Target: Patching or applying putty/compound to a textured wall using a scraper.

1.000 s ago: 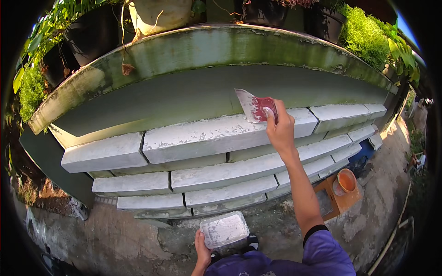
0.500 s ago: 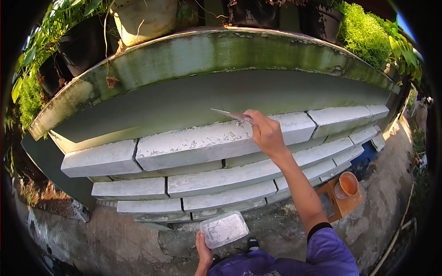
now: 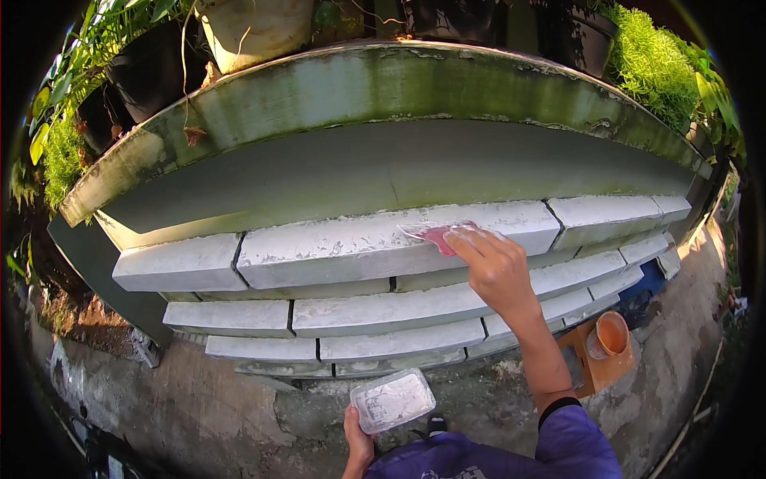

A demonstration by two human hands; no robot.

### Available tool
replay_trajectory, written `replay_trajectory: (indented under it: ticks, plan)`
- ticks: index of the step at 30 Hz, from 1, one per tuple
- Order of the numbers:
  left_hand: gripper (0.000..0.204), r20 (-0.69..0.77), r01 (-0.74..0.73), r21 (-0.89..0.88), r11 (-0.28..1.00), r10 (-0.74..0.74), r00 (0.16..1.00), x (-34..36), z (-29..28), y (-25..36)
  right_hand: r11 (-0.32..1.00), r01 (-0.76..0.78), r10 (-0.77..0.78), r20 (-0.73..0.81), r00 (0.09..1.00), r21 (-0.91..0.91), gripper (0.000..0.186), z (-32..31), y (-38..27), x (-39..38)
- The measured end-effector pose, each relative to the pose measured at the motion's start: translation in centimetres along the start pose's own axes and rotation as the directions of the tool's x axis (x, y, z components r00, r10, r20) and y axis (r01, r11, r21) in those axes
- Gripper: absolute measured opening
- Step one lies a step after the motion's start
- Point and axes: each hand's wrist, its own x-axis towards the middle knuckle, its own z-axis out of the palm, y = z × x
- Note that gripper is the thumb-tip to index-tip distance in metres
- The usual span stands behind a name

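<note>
My right hand (image 3: 496,267) is closed round a red-handled putty knife (image 3: 439,236). Its thin blade lies against the top of the uppermost white ledge block (image 3: 335,243), whose surface is patchy with white coating. Low in the view, my left hand (image 3: 357,435) grips the left edge of a shallow rectangular tray (image 3: 392,401) smeared with white paste. The tray is held below the stepped ledges, apart from them.
An orange bucket (image 3: 613,334) stands on a brown wooden piece (image 3: 586,359) at the lower right. Above the ledges juts a mossy concrete slab (image 3: 383,84) with potted plants (image 3: 650,72) on it. A concrete floor (image 3: 207,407) lies below.
My right hand has moved slightly right and down, turning the putty knife from raised above the ledge to flat against its top. The left hand still holds the tray in nearly the same place.
</note>
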Motion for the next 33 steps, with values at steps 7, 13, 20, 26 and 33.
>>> replay_trajectory:
  ticks: [7, 13, 20, 26, 33]
  plan:
    - [0.038, -0.002, 0.01, 0.031, 0.999, -0.01, 1.0, -1.0, -0.6, 1.1, 0.99, -0.135, 0.139, -0.096, 0.986, 0.049, 0.032, 0.7, 0.8, 1.0]
    - [0.041, 0.011, 0.007, 0.013, 1.0, -0.007, 1.0, -0.7, -2.3, 0.7, 0.987, -0.156, 0.157, -0.038, 0.987, 0.032, 0.032, 0.3, -1.0, 0.4]
    - [0.041, 0.088, 0.029, 0.031, 0.999, -0.032, 0.996, -0.9, -2.7, 1.1, 0.98, -0.139, 0.155, -0.112, 0.981, 0.143, 0.033, 2.1, -0.6, 2.5]
    - [0.038, 0.033, 0.008, -0.015, 1.0, -0.007, 0.999, -0.9, -2.9, 0.4, 0.988, -0.14, 0.143, -0.04, 0.989, 0.072, 0.03, 1.9, -1.0, 2.5]
    - [0.038, 0.027, 0.02, 0.013, 1.0, -0.02, 0.999, -1.3, -2.9, 0.7, 0.995, -0.086, 0.083, 0.064, 0.995, 0.048, 0.03, -1.8, -1.9, 1.8]
